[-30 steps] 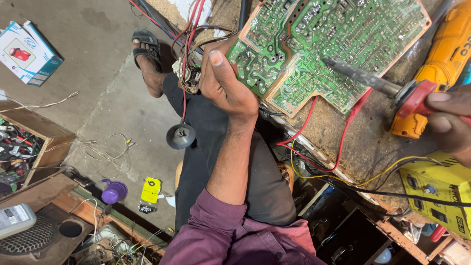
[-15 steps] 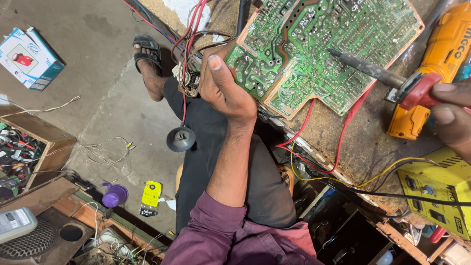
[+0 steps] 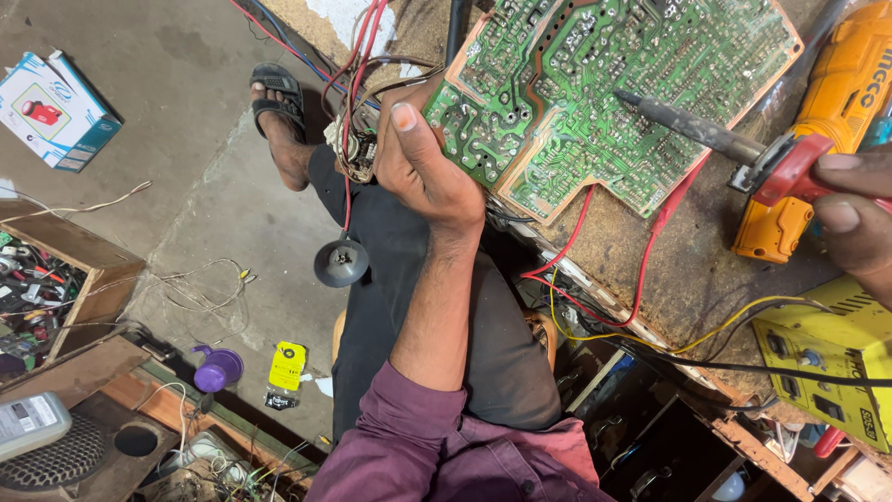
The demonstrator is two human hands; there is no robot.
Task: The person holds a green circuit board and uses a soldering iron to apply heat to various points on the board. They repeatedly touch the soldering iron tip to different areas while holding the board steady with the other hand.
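— While the left hand (image 3: 423, 172) clamped the circuit board (image 3: 595, 102) by its left edge, where was the iron?
— Soldering iron (image 3: 692, 125), gripped in the right hand (image 3: 859, 218), lay slantwise, tip touching mid-board.

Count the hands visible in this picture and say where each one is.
2. The left hand grips the green circuit board's left edge; the right hand, at the right edge, holds a red-handled soldering iron.

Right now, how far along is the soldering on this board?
Set up: left hand grips the green circuit board, solder side up. In hand: right hand points the soldering iron at it; contact unclear. Left: wires and a small speaker hang loose.
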